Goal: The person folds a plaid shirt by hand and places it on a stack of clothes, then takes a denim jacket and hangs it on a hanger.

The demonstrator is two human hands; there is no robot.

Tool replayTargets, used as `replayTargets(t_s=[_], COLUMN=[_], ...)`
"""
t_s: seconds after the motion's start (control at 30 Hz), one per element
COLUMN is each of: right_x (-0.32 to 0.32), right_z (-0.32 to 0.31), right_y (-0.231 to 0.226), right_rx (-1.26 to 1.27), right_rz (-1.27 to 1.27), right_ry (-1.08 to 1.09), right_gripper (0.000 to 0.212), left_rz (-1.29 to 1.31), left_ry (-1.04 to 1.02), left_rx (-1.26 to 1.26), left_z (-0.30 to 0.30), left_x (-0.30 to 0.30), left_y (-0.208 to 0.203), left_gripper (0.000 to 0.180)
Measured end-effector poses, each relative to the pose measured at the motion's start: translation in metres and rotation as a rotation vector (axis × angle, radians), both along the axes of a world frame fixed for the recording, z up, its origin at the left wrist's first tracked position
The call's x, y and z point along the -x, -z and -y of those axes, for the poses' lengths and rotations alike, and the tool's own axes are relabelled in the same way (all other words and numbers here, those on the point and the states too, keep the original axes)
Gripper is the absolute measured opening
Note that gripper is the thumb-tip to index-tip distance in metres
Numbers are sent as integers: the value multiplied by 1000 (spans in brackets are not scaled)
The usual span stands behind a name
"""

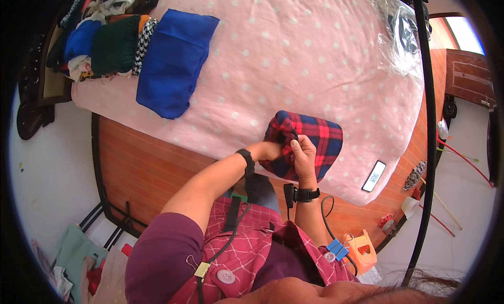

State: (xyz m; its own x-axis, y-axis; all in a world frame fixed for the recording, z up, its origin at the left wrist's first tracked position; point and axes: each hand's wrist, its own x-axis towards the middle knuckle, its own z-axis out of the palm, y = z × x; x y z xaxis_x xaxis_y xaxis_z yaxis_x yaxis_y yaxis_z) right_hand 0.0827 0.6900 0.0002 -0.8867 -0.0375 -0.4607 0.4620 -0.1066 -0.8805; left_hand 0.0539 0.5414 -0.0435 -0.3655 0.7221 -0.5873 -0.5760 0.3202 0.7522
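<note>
A red-and-navy plaid garment (310, 143) is lying folded near the front edge of the bed, its long axis running from upper left down toward lower right — its rounded end pointing at the person. The left hand (270, 150) is closing on the cloth's left edge, and the right hand (304, 154) is pinching a fold at its middle. The pink dotted bedspread (294, 57) is covering a bed with a wooden frame over a pale floor. A folded blue cloth (173, 59) is hanging over the far left side beside a heap of clothes (105, 36). A clear plastic bag (401, 38) is sitting at the far right, and a flat phone (374, 176) is lying near the right edge.
</note>
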Motion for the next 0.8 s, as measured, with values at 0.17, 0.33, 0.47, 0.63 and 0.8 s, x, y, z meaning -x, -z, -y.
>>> replayTargets(t_s=[0.17, 0.33, 0.47, 0.63, 0.8], right_x=[-8, 2, 5, 10, 14], right_z=[-4, -11, -8, 1, 28], right_y=[10, 11, 9, 7, 12], right_rx=[13, 92, 100, 74, -203], right_rz=[99, 16, 16, 28, -254], right_ry=[90, 75, 17, -70, -264], right_gripper=[7, 9, 8, 7, 9], left_rz=[-72, -292, -289, 257, 720], left_ry=[-64, -721, -759, -963, -929], left_rx=[101, -58, 11, -351, -537], left_z=[-9, -12, -14, -31, -13], left_x=[-14, -24, -9, 18, 47], left_y=[14, 15, 12, 30, 48], left_gripper=[21, 23, 22, 16, 24])
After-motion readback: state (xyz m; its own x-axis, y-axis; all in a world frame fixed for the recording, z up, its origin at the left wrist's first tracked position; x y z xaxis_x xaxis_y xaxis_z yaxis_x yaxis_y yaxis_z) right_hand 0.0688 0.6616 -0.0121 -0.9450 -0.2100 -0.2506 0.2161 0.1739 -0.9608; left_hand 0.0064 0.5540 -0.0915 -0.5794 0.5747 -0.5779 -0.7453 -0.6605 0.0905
